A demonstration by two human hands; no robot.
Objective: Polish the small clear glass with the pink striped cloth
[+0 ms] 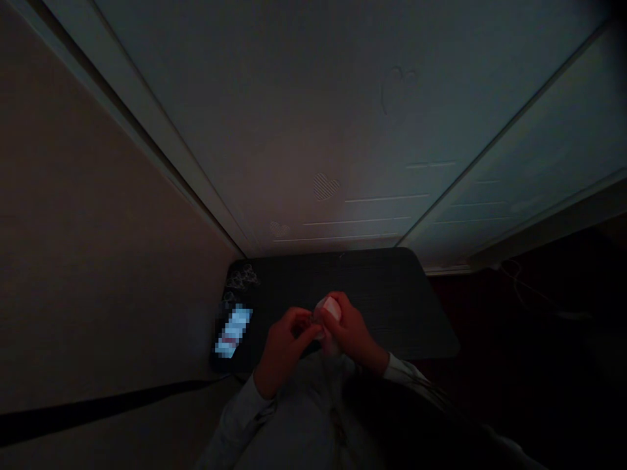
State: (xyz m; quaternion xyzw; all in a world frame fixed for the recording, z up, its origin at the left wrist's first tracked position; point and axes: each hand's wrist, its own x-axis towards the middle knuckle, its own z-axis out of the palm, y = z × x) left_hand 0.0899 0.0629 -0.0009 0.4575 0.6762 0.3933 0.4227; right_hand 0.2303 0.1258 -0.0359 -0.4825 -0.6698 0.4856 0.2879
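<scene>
Over the near edge of a dark table my right hand (353, 334) is closed around a small pale, pinkish object (333, 308). Its kind is hard to make out in the dim light; part of it looks clear like thin plastic. My left hand (285, 341) meets it from the left, thumb and fingers pinched together at its edge. Whatever lies between those left fingertips is too dark and small to name. A pale strip hangs below the right fingers, near my light-coloured clothing.
A lit phone (234, 331), blurred out, lies at the left end of the dark table (386, 294). Behind it is a tangle of thin clear strands (242, 277). A white panel (294, 117) with heart reliefs rises behind the table. A pale cable (519, 287) runs at right.
</scene>
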